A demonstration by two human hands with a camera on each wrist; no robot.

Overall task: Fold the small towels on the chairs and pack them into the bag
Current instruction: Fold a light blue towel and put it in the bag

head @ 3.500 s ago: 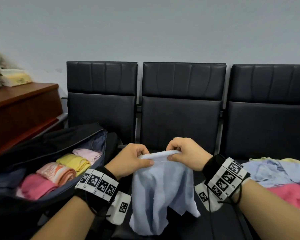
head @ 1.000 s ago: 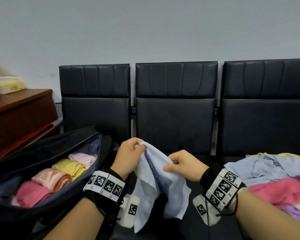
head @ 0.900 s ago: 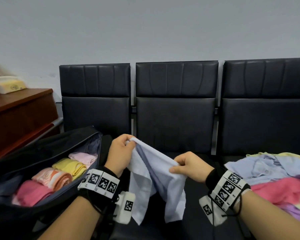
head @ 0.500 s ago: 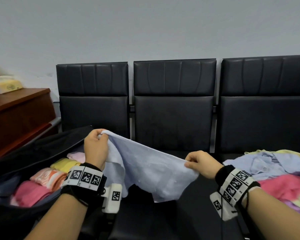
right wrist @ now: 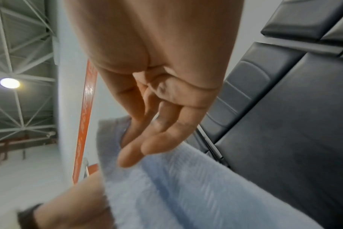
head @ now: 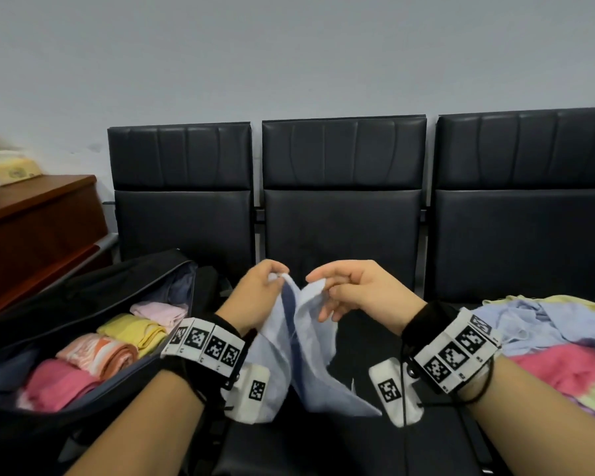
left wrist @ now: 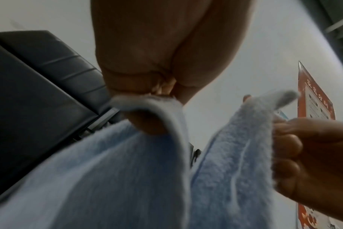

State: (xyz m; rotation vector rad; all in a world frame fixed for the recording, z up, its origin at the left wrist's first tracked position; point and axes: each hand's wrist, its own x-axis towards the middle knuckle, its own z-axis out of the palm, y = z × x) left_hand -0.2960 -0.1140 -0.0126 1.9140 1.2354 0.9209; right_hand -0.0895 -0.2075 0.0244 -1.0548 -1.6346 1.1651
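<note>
A light blue towel [head: 303,341] hangs folded in half above the middle chair seat [head: 327,448]. My left hand [head: 258,297] pinches one top corner of the towel [left wrist: 147,162]. My right hand [head: 351,290] pinches the other top corner between thumb and forefinger, its other fingers loose over the towel [right wrist: 186,186]. The two corners sit close together, a small gap between them. The open black bag [head: 83,297] lies on the left chair and holds rolled pink, orange, yellow and pale pink towels [head: 100,352].
A heap of unfolded towels [head: 550,345], blue, pink and yellow, lies on the right chair. A brown wooden cabinet [head: 31,235] stands at the left with a pale folded stack [head: 7,168] on top. Black chair backs [head: 344,201] rise behind my hands.
Half a second ago the towel was stretched wide between my hands. Both hands have since come together at the middle, so the towel now hangs doubled.
</note>
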